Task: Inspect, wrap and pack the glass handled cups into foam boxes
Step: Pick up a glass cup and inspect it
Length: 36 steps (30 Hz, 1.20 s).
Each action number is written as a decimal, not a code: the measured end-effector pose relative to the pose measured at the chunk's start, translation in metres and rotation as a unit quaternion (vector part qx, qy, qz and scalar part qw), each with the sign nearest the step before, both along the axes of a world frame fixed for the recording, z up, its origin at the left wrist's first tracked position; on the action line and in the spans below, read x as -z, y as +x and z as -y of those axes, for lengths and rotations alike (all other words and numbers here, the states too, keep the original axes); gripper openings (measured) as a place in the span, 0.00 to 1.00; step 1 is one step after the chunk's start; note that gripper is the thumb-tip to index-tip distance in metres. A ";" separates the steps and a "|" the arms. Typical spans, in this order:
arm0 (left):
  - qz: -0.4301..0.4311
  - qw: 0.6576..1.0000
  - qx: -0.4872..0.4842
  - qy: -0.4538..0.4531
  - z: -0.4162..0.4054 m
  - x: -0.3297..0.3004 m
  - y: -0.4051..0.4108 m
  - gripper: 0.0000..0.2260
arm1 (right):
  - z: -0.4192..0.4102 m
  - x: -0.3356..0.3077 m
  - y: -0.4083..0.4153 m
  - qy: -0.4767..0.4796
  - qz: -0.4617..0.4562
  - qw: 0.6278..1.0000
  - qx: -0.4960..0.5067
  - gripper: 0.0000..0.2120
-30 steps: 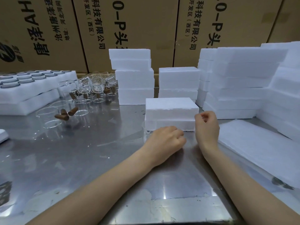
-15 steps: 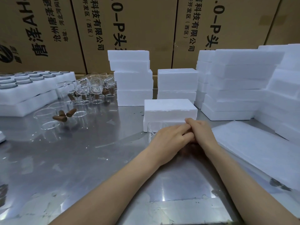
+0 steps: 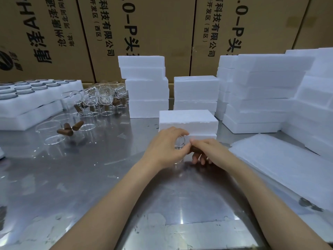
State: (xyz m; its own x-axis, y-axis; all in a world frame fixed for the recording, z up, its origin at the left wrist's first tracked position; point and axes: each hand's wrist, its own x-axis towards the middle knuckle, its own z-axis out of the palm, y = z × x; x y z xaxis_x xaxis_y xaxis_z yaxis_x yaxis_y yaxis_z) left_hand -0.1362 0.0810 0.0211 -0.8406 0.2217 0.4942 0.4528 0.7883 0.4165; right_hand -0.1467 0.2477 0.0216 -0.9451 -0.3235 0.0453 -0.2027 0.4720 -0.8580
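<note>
Glass cup sits at the middle of the frame, in your two hands, low over the steel tabletop and just in front of the closed foam box. Your left hand curls its grip round the clear body, fingers over the rim side and thumb toward you. Your right hand pinches the brown handle that sticks out sideways; the lower fingers hang loosely below it.

Expect the cup to be light but brittle, thin-walled by the look of it, and smooth enough to slip. Judge the rim and the joint between handle and glass as the weak spots, so do not lever on the handle alone. Keep one grip round the body, where the wall is widest, and use the handle only to turn the cup while you look it over. Whether the cup touches the tabletop cannot be told, since your hands hide its base.

White wrapping sheets lie at the right of the frame, near your right hand. More cups stand at the left of the frame, well apart from your hands, with trays of cups behind them. Stacks of foam boxes rise at the upper right, against the cardboard cartons.
</note>
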 end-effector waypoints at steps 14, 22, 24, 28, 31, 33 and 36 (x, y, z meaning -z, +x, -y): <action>0.015 0.962 0.066 0.263 0.004 -0.009 0.004 0.21 | -0.001 -0.004 0.008 -0.196 0.063 0.978 -0.031 0.09; 0.008 0.954 0.060 0.293 -0.002 -0.003 0.002 0.24 | 0.000 -0.009 0.010 -0.238 0.038 0.971 0.000 0.09; 0.003 0.949 0.053 0.312 -0.003 -0.003 0.002 0.18 | 0.001 -0.009 0.011 -0.235 0.031 0.972 -0.001 0.08; 0.009 0.928 0.021 0.373 -0.003 -0.007 0.001 0.09 | 0.005 -0.008 0.014 -0.227 0.017 0.974 -0.014 0.08; 0.028 0.899 0.017 0.437 -0.003 -0.010 0.002 0.04 | 0.007 -0.008 0.015 -0.224 0.009 0.974 -0.018 0.08; 0.042 0.880 0.025 0.473 -0.002 -0.012 0.002 0.04 | 0.007 -0.008 0.015 -0.230 0.006 0.973 -0.012 0.08; 0.068 0.869 0.061 0.486 0.000 -0.015 0.003 0.06 | 0.005 -0.011 0.014 -0.267 0.010 0.964 0.010 0.08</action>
